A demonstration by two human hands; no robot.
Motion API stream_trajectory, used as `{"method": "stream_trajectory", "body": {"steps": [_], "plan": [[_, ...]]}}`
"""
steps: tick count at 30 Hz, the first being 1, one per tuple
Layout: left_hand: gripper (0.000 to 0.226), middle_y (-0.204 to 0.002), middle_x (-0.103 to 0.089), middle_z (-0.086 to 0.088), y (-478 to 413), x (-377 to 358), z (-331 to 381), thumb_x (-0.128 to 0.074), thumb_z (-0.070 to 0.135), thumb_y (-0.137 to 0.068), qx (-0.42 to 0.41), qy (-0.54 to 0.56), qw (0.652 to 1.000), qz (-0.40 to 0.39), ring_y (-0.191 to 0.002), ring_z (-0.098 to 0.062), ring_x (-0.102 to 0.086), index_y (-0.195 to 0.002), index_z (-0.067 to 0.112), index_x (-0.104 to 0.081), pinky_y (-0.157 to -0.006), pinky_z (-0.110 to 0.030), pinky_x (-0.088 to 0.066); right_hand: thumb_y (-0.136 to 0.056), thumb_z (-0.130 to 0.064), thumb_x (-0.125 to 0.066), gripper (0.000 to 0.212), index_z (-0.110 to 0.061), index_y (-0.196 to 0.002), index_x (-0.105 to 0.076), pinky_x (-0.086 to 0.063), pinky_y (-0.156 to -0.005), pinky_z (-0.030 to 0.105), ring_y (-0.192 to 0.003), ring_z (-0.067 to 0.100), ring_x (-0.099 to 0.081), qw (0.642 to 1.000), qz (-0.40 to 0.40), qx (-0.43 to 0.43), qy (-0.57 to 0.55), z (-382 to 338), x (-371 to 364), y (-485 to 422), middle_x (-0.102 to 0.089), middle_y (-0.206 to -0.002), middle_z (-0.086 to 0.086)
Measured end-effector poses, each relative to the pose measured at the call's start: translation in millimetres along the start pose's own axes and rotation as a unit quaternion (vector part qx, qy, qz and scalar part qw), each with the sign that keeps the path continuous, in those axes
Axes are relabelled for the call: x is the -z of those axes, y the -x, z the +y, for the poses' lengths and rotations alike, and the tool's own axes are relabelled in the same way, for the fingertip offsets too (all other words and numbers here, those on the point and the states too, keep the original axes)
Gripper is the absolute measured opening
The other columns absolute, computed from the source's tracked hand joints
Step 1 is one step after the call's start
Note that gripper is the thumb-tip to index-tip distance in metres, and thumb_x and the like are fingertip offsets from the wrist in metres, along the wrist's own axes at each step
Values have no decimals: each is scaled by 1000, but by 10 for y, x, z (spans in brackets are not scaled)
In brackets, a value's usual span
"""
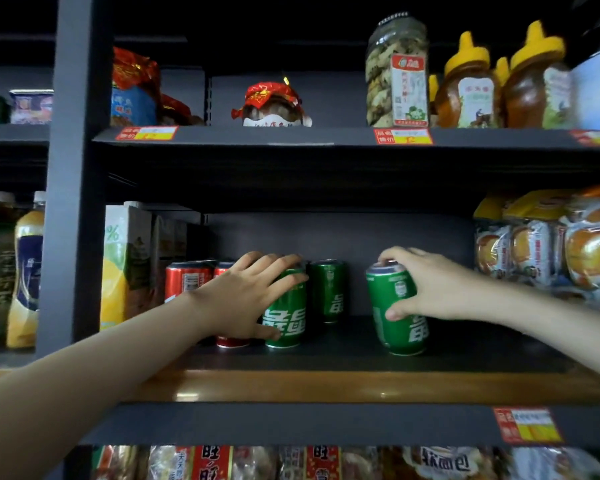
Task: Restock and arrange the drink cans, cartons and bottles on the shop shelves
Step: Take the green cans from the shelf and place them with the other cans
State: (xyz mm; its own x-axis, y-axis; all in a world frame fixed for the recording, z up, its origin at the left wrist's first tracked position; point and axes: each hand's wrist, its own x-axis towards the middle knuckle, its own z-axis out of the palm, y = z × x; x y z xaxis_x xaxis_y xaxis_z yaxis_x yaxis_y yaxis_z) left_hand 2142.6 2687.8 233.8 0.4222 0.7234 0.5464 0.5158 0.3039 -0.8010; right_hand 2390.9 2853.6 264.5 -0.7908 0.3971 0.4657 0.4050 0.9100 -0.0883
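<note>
The right hand (426, 285) curls round a smooth green metal drink can (399, 306), tilted on the dark shelf (326, 362). Left of it, the left hand (243, 299) wraps a matching near green can (286, 317), beside glossy red cylindrical cans (186, 278).

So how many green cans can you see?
3: front can under the left hand, rear can behind it, tilted can in the right hand. Others may be hidden.
</note>
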Motion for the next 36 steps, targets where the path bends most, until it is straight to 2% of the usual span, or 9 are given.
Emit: {"method": "stream_trajectory", "body": {"steps": [5, 8, 10, 11, 13, 15, 22, 29, 36], "plan": [[99, -135, -55, -14, 26, 5, -5, -71, 73, -55, -4, -5, 1000, 3, -108, -27, -60, -132, 16, -47, -92, -40, -51, -78, -34, -79, 70, -25, -135, -39, -37, -93, 23, -115, 6, -41, 996, 32, 69, -42, -181, -227, -176, -38, -139, -9], [96, -135, -54, -14, 31, -4, -1, -69, 73, -57, -4, 0, 1000, 1, -109, -26, -59, -132, 17, -51, -92, -38, -51, -85, -39, -71, 83, -19, -149, -22, -33, -108, 30, -136, 16, -35, 996, 32, 81, -29, -275, -373, -307, -22, -155, -3], [93, -135, -54, -13, 41, -16, 3, -67, 72, -59, -5, 4, 1000, 1, -110, -26, -59, -132, 17, -49, -92, -38, -51, -88, -43, -66, 95, -23, -155, -2, -22, -118, 39, -148, 22, -15, 995, 17, 93, 20, -294, -431, -337, 0, -162, -5], [92, -135, -54, -13, 47, -25, 5, -66, 71, -60, -4, 6, 1000, 3, -111, -27, -58, -133, 17, -48, -92, -38, -51, -87, -45, -66, 101, -26, -154, 7, -9, -121, 39, -150, 20, 1, 990, 10, 116, 76, -290, -441, -328, 12, -161, -7], [91, -135, -53, -12, 57, -44, 9, -64, 70, -62, -3, 7, 1000, 8, -113, -27, -56, -133, 17, -45, -93, -38, -51, -84, -49, -68, 111, -29, -152, 17, 12, -115, 32, -143, 12, 26, 965, 4, 181, 192, -256, -453, -279, 29, -151, -13], [91, -135, -52, -12, 64, -65, 9, -65, 70, -63, -5, 9, 1000, 10, -114, -27, -56, -134, 17, -45, -93, -39, -51, -84, -49, -68, 111, -30, -151, 18, 17, -110, 29, -136, 11, 35, 949, 0, 208, 238, -208, -479, -247, 35, -149, -11], [88, -138, -49, -13, 60, -80, -4, -65, 67, -66, -4, 30, 1000, 1, -117, -30, -56, -136, 17, -45, -95, -42, -51, -86, -40, -68, 107, -22, -154, 13, 14, -105, 31, -135, 16, 38, 943, -7, 189, 272, -241, -596, -459, 30, -157, 2], [88, -138, -50, -14, 82, -71, 18, -70, 64, -65, 2, 37, 999, -7, -119, -31, -55, -135, 17, -46, -96, -43, -50, -86, -43, -68, 107, -13, -154, 9, 8, -117, 38, -144, 25, 28, 942, -25, 165, 293, -308, -771, -837, 25, -159, 8], [89, -138, -49, -13, 62, -44, 44, -74, 62, -62, 8, 53, 998, -12, -117, -30, -56, -133, 17, -46, -95, -43, -50, -83, -43, -71, 116, -18, -151, 20, 16, -114, 35, -145, 25, 26, 946, 54, 150, 282, -124, -516, -612, 29, -157, 8]]}}
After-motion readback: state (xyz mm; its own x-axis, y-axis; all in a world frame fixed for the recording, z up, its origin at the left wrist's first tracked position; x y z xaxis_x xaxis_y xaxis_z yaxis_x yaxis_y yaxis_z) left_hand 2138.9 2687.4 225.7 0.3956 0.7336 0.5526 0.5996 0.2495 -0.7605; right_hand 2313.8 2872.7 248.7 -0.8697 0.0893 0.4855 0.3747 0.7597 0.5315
